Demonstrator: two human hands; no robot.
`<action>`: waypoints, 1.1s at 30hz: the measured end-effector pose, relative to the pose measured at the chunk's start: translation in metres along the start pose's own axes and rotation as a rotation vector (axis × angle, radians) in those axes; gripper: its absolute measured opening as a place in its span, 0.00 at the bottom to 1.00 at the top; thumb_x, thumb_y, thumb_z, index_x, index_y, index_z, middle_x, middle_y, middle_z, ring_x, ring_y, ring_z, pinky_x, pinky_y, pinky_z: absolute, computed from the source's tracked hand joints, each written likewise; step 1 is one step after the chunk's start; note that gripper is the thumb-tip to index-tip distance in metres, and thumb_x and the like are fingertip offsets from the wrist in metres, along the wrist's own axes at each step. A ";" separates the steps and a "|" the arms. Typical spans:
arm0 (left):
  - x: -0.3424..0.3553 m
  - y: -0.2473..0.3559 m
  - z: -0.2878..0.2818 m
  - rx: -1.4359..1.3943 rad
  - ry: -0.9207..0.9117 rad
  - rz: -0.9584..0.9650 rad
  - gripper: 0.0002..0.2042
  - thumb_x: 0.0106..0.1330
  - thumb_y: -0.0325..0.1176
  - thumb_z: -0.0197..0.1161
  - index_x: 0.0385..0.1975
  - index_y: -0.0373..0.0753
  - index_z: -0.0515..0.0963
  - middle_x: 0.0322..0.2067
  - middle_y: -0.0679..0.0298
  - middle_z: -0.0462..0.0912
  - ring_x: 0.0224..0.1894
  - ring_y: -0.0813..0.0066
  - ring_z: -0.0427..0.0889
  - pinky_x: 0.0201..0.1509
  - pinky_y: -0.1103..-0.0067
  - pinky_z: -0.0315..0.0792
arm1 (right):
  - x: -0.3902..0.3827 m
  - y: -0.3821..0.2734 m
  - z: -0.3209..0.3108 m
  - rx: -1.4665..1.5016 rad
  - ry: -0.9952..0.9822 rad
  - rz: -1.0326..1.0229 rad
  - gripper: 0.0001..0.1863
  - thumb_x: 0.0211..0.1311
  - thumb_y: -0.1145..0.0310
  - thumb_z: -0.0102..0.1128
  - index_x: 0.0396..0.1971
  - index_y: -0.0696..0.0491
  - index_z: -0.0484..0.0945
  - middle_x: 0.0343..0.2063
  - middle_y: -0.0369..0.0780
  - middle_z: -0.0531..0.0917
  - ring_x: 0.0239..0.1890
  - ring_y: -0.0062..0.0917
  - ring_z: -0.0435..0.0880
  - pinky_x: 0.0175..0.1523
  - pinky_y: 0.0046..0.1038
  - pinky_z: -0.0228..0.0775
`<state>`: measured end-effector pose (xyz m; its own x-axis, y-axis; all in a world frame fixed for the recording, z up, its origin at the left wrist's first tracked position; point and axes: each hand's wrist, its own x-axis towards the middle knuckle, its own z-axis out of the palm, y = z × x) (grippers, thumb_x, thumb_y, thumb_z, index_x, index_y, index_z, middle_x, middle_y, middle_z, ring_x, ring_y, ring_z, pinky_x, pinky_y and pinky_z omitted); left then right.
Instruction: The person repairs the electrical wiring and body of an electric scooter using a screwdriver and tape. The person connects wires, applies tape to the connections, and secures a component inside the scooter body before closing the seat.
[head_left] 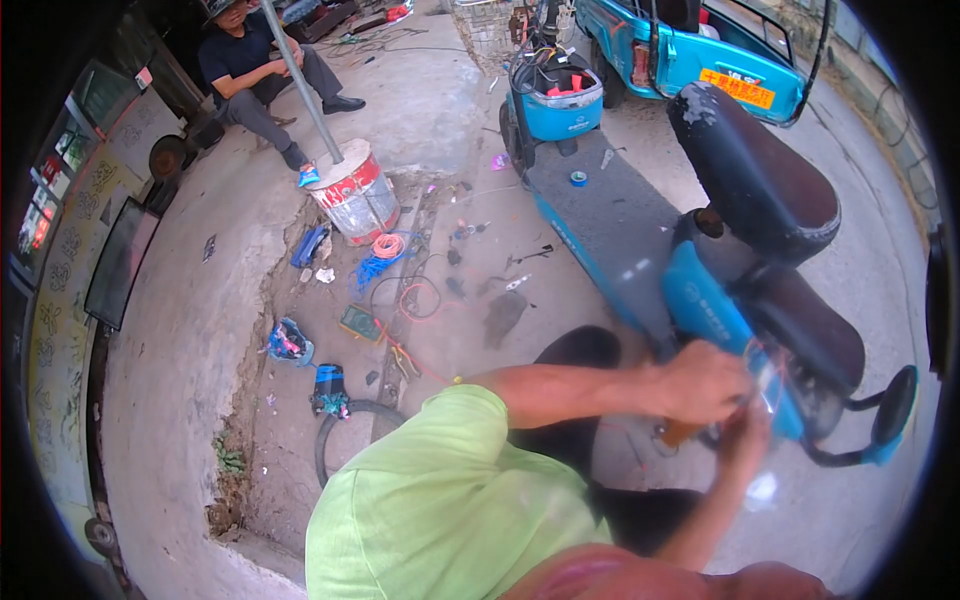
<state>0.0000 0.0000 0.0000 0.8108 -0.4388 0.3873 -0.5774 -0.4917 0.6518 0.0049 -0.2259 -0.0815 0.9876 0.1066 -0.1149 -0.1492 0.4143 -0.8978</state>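
Note:
My left hand (pixel 703 382) is closed at the side of a blue electric scooter (pixel 705 300), beneath its black seats. Close against it is my right hand (pixel 748 428), with its fingers bent in and partly smeared. Whatever the two hands grip is too small and blurred to name. Thin wires and a whitish strip (pixel 768 385) show just beyond my fingers, along the blue side panel. An orange-brown object (pixel 680 432) appears below my left hand; its kind is unclear.
On the ground to the left lie a multimeter (pixel 361 322), pliers (pixel 404 361), coiled wire (pixel 385 248), a tyre (pixel 324 445) and a blue container (pixel 289 342). A red-and-white drum (pixel 357 195) holds a pole. Behind it sits a person (pixel 245 65). A blue cargo tricycle (pixel 700 60) stands beyond the scooter.

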 end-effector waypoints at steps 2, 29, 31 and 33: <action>0.002 0.002 0.000 -0.055 0.005 0.037 0.10 0.51 0.34 0.69 0.31 0.39 0.81 0.37 0.56 0.84 0.46 0.55 0.83 0.43 0.60 0.74 | -0.010 -0.008 0.013 0.097 -0.129 -0.002 0.16 0.76 0.63 0.59 0.56 0.56 0.78 0.49 0.37 0.86 0.49 0.22 0.84 0.53 0.27 0.76; -0.003 0.016 -0.002 -0.208 -0.038 0.147 0.15 0.53 0.39 0.68 0.37 0.35 0.81 0.28 0.52 0.85 0.34 0.50 0.85 0.36 0.60 0.77 | -0.017 0.026 0.015 0.107 0.100 -0.120 0.17 0.71 0.74 0.58 0.59 0.56 0.76 0.51 0.41 0.84 0.52 0.28 0.85 0.58 0.31 0.79; -0.003 0.016 -0.001 -0.209 -0.044 0.148 0.16 0.53 0.39 0.68 0.37 0.35 0.81 0.28 0.52 0.85 0.33 0.51 0.86 0.36 0.60 0.77 | -0.026 0.020 0.031 0.137 0.128 -0.112 0.18 0.71 0.74 0.57 0.60 0.56 0.75 0.53 0.41 0.83 0.53 0.28 0.85 0.58 0.31 0.79; -0.003 0.017 0.000 -0.209 -0.049 0.154 0.17 0.53 0.40 0.68 0.38 0.34 0.81 0.28 0.51 0.85 0.33 0.51 0.86 0.35 0.61 0.77 | -0.028 0.020 0.033 0.165 0.156 -0.106 0.19 0.72 0.74 0.56 0.61 0.55 0.74 0.54 0.41 0.82 0.54 0.28 0.84 0.59 0.31 0.78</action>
<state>-0.0122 -0.0069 0.0102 0.7064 -0.5346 0.4639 -0.6572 -0.2520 0.7103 -0.0277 -0.1905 -0.0824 0.9917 -0.0809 -0.0997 -0.0376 0.5593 -0.8281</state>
